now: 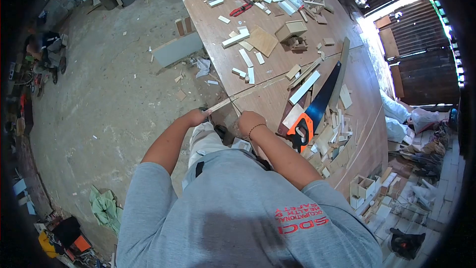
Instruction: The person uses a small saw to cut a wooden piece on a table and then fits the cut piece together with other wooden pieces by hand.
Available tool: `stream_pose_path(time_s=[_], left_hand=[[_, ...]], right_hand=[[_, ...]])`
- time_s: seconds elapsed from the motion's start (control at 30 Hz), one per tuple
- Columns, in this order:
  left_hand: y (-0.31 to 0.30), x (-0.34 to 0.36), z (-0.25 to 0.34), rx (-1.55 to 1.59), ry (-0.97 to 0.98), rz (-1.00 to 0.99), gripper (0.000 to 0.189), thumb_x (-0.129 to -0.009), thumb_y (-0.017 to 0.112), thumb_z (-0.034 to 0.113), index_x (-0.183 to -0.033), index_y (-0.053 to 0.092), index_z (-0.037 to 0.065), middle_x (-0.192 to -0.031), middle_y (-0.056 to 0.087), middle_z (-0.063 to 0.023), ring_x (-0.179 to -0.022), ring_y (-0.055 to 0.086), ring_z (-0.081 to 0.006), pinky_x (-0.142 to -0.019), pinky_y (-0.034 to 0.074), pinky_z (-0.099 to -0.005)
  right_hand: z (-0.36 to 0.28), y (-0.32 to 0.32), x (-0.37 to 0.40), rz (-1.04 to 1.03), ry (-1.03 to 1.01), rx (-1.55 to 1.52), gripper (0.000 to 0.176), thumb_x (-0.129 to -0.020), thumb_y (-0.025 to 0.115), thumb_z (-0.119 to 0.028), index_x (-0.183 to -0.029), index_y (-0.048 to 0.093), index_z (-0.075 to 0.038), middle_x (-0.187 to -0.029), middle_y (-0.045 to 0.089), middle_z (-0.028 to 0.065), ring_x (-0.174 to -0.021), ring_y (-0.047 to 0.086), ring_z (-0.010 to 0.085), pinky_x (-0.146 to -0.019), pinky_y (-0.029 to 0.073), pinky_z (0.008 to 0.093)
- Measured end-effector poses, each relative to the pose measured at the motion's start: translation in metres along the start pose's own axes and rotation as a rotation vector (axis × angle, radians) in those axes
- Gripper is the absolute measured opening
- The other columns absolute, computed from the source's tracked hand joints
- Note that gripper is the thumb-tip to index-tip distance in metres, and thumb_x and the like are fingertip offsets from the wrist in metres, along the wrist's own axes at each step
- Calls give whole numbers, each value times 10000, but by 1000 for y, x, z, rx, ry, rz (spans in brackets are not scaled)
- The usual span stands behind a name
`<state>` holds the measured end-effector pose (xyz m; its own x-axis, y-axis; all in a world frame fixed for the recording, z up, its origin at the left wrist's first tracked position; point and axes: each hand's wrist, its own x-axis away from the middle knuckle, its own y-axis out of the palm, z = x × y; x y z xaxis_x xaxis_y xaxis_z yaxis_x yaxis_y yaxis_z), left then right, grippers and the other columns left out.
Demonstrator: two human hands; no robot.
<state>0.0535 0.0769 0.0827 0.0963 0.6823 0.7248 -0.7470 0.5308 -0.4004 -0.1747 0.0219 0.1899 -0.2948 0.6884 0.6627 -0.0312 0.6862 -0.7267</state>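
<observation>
A long thin wooden strip lies across the table edge, and its near end sticks out past the corner. My left hand is closed around that outer end. My right hand is closed at the near edge of the table, apart from the strip; whatever its fingers hold, if anything, is hidden. To the right of it, a handsaw with an orange and black handle rests on the table, its dark blade pointing away. White and bare wood pieces lie around the blade.
The wooden table carries many offcuts, red-handled pliers and a small wooden box. A grey board stands beside its left edge. A person sits at far left. Green cloth lies on the floor.
</observation>
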Motion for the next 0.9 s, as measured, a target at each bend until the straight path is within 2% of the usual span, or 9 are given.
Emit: stream_pose_path(time_s=[0.1,0.2,0.27,0.4,0.47,0.57,0.7,0.77,0.9], left_hand=[[-1,3,2,5,2,1,756,-865,393,628,-1044,617,-72,-1081,592,-308,-1045,567,-413,-894,431,-428],[-1,-6,-5,-12,-10,-21,748,-869,396,618,-1056,613,-74,-1079,595,-304,-1046,567,-411,-897,431,-429],[-1,-10,-7,-3,-19,-47,754,-873,392,616,-1065,605,-82,-1088,591,-305,-1053,564,-410,-902,429,-427],[-3,-7,-7,-6,16,-31,783,-880,374,619,-1084,586,-107,-1119,572,-315,-1075,551,-410,-918,420,-423],[-3,-9,-10,-8,14,-52,788,-882,368,620,-1089,582,-110,-1131,564,-319,-1083,546,-411,-924,417,-420],[6,-17,-15,9,22,-66,798,-884,355,626,-1093,578,-111,-1146,551,-326,-1097,536,-412,-933,412,-416],[0,-14,-10,-28,-22,-66,827,-881,332,653,-1086,579,-109,-1147,547,-330,-1109,527,-413,-934,408,-412],[1,-16,-13,-34,-33,-94,838,-875,333,665,-1082,579,-109,-1140,551,-329,-1103,530,-412,-929,409,-412],[-6,-18,-9,-24,-56,-141,852,-864,342,681,-1075,582,-109,-1126,561,-323,-1086,540,-408,-917,411,-412]], right_hand=[[-11,-4,-26,-82,-129,171,256,-803,544,-153,-969,674,-9,-987,654,213,-944,642,329,-792,516,410],[-30,-8,-52,-113,-78,178,244,-805,528,-118,-961,681,-9,-982,657,207,-939,645,318,-782,522,402],[-30,7,-70,-58,9,-3,254,-820,510,-128,-957,679,2,-985,656,209,-942,643,324,-785,521,401],[-15,24,-56,-12,-102,59,283,-846,485,-168,-975,665,8,-992,653,215,-951,638,334,-798,512,413],[-16,19,-21,33,32,-39,305,-865,461,-194,-1001,645,7,-1004,647,222,-963,632,342,-814,500,426],[-10,16,-6,34,47,-65,311,-869,454,-208,-1017,631,1,-1007,644,226,-962,631,345,-822,494,432],[-18,20,-53,42,36,-62,315,-869,452,-217,-1006,636,-1,-1002,643,230,-957,631,349,-822,496,429],[-27,17,-70,-31,27,-34,317,-872,444,-217,-1003,636,-2,-1005,643,230,-957,629,355,-822,496,430],[-16,26,-47,52,4,-105,316,-884,441,-227,-994,631,0,-982,648,227,-938,632,363,-807,498,438]])
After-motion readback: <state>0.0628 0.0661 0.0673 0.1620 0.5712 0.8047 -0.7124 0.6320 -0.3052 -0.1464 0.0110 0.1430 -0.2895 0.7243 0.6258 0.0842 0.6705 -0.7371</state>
